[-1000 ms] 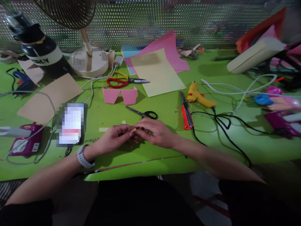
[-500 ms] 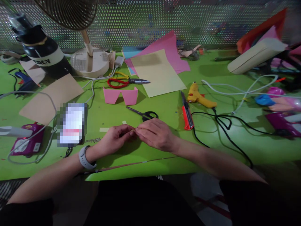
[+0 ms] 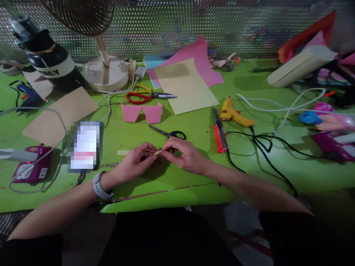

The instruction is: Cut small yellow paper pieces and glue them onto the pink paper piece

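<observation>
Both hands meet over the green table [image 3: 194, 184] near its front edge. My left hand [image 3: 137, 162], with a grey watch on its wrist, and my right hand [image 3: 184, 155] both pinch a small pale yellow paper piece [image 3: 157, 152] between their fingertips. Most of the piece is hidden by the fingers. Small black scissors [image 3: 169, 133] lie just beyond my right hand. A folded pink paper shape [image 3: 142, 112] sits further back.
A phone [image 3: 84, 146] lies left of my hands, a purple device [image 3: 31, 168] with cables beyond it. A red cutter [image 3: 220, 133], yellow glue gun [image 3: 235, 114] and black cord lie to the right. Red-handled scissors [image 3: 144, 96], paper sheets [image 3: 185, 87], a fan base and a bottle stand behind.
My fingers have curled up from lying flatter on the table and now pinch the small yellow piece, slightly raised. The hands stay in the same spot.
</observation>
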### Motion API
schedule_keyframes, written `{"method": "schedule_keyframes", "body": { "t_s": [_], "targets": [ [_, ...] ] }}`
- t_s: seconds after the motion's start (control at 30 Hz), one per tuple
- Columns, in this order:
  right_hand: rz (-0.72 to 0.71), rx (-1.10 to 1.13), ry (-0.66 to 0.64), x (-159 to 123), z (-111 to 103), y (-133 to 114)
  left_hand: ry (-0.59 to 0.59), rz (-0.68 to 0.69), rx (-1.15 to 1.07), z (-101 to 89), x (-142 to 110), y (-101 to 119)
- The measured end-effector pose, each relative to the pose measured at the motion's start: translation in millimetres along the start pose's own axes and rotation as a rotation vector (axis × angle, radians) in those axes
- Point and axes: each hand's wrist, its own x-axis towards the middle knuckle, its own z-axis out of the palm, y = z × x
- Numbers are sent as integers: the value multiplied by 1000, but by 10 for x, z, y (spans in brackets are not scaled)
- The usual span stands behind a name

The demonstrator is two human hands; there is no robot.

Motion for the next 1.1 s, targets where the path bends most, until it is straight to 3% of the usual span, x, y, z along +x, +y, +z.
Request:
{"method": "schedule_keyframes", "body": {
  "t_s": [0.23,1.1],
  "targets": [
    [139,118,-48,6,-4,-15,-30,-9,-65,-13,-6,-11],
    [175,123,-48,-5,27,8,-59,13,-36,-16,-6,-23]
  ]
}}
